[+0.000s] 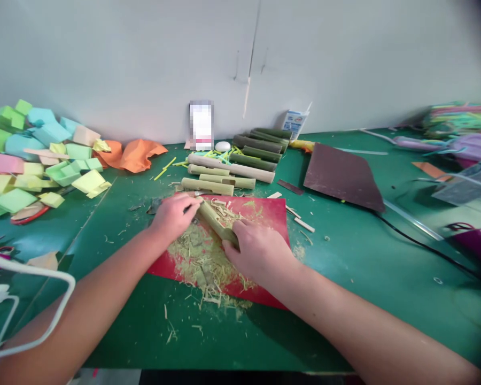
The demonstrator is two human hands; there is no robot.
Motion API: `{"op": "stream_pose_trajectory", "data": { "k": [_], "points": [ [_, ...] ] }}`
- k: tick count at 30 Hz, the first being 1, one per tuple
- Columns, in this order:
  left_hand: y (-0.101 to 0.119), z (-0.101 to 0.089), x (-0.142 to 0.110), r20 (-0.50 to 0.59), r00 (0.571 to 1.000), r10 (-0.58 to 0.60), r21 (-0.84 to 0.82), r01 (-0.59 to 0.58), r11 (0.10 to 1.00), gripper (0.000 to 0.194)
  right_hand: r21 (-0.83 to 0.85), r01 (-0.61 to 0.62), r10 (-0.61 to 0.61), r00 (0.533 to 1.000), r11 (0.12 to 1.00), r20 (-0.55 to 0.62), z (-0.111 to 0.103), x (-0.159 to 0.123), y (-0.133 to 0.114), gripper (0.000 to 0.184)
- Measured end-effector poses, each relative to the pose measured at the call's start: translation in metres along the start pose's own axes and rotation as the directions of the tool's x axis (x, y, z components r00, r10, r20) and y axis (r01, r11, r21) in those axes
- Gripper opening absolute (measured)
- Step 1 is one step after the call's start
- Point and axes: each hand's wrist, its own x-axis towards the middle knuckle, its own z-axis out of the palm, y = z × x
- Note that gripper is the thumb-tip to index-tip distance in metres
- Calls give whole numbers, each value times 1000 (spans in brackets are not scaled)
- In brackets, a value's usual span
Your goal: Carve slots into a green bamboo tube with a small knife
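A pale, peeled bamboo tube slants over the red sheet, which is strewn with bamboo shavings. My right hand is wrapped around the tube's near end. At the tube's far end, my left hand is closed on a small, thin dark piece; its kind I cannot make out. The fingers of that hand partly hide it. Just beyond the sheet lie several peeled bamboo tubes, some with cut notches, and behind them several green bamboo tubes.
Folded coloured papers and crumpled orange paper fill the left side. A phone leans on the wall beside a white egg-shaped thing. To the right lie a dark brown sheet and a black cable. A white wire frame stands near my left forearm.
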Motion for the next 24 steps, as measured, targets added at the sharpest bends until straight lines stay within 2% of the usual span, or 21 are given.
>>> {"op": "stream_pose_trajectory", "data": {
  "k": [2, 5, 9, 12, 13, 17, 21, 22, 24],
  "points": [
    [0, 0, 0, 2, 1000, 12, -5, -12, 1000, 19, -3, -2, 2, 1000, 1000, 7, -1, 0, 0, 21],
    [0, 0, -1, 118, 992, 48, -44, -43, 998, 21, 3, 4, -4, 1000, 1000, 14, -2, 0, -1, 21],
    [-1, 0, -1, -8, 1000, -13, 17, 13, 1000, 19, -4, -12, 12, 1000, 1000, 20, -3, 0, -2, 22],
    [0, 1, 0, 127, 991, 33, -15, -31, 999, 22, -1, -6, 6, 999, 1000, 32, -2, 0, -2, 21],
    [0, 1, 1, 137, 990, 34, -21, -31, 999, 22, -2, -6, 6, 999, 1000, 33, -2, 0, -2, 21],
    [-2, 1, 2, -6, 1000, -21, 28, 22, 999, 20, -12, -20, 20, 1000, 1000, 14, -2, 1, -2, 22],
    [0, 0, 0, 176, 984, 41, -61, -30, 998, 22, -2, -19, 19, 998, 1000, 62, -4, 1, -2, 22],
    [0, -1, 0, 154, 988, 31, -54, -23, 998, 22, 1, -18, 18, 998, 1000, 64, -4, 1, -2, 23],
    [-1, -2, 2, 35, 999, -23, 5, 23, 1000, 21, 7, -18, 17, 998, 1000, 57, -4, 0, -2, 23]
  ]
}}
